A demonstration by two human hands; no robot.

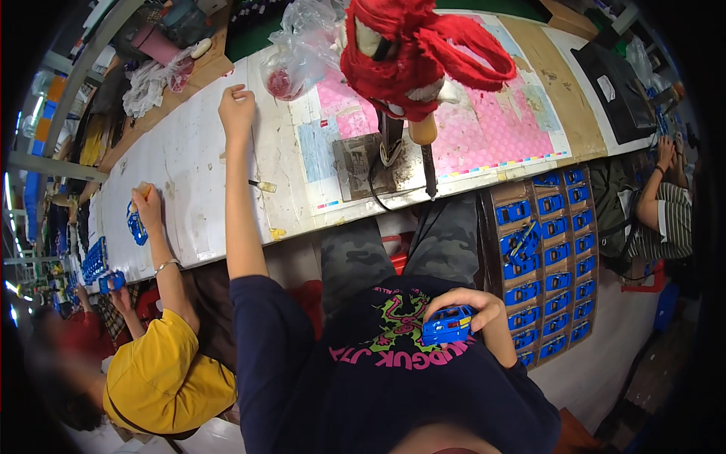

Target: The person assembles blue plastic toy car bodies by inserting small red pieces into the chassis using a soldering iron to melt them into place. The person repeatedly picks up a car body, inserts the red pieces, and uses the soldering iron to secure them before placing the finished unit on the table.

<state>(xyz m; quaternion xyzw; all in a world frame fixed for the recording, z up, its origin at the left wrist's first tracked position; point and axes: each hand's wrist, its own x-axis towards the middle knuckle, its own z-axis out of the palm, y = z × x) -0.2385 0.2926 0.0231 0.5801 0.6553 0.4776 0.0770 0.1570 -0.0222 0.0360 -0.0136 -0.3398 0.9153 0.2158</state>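
Blue car (448, 327) in right hand (484, 305), red bundle (408, 68) over worktable (189, 204), plastic bag (308, 34)

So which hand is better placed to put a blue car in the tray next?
Right, I'd say: the right hand already holds a blue toy car, and the cardboard tray lies on that side. The left hand is farther off, over the worktable.

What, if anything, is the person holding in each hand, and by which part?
The right hand holds a blue toy car by its right end and upper edge, as seen here. The left hand looks empty.
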